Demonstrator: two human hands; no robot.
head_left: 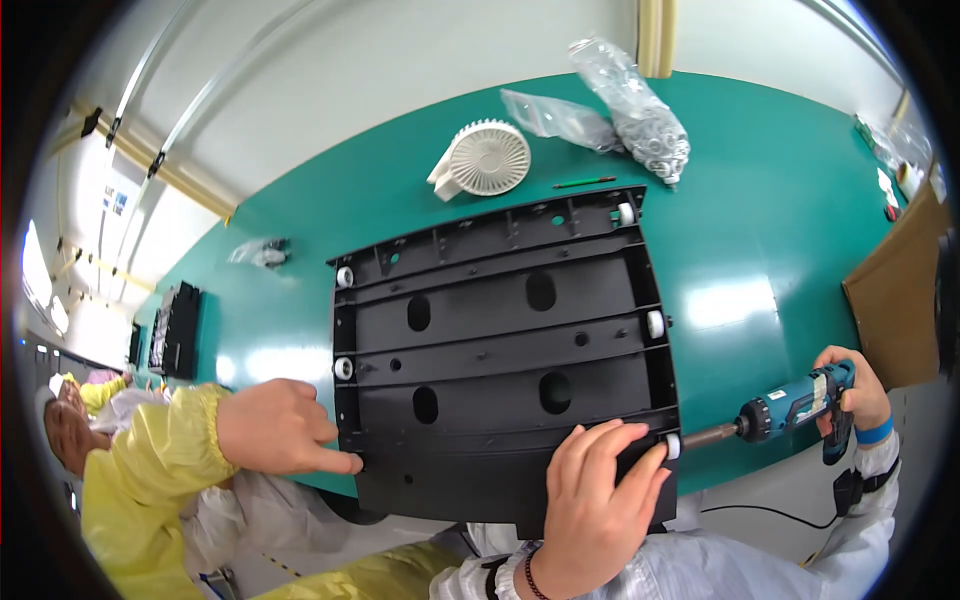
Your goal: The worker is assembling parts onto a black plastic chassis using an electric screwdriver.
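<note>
A black plastic panel [480,350] with ribs, oval holes and small white rollers along its sides lies on the green table. My left hand [600,500] rests on its near right corner, fingers stretched out, the fingertips close beside a white roller [673,446]. Whether they touch that roller I cannot tell. In my right hand [860,395] is a blue and black cordless screwdriver [790,408], held level. Its long bit points left and reaches the roller at the panel's right edge. A co-worker's hand [285,430] in a yellow sleeve points a finger at the panel's left edge.
Beyond the panel are a white handheld fan [488,158], a green pen [585,182] and a clear bag [655,140] of small grey parts. A cardboard box [895,290] stands at right. A small bag [262,252] and a black part [175,330] lie at left.
</note>
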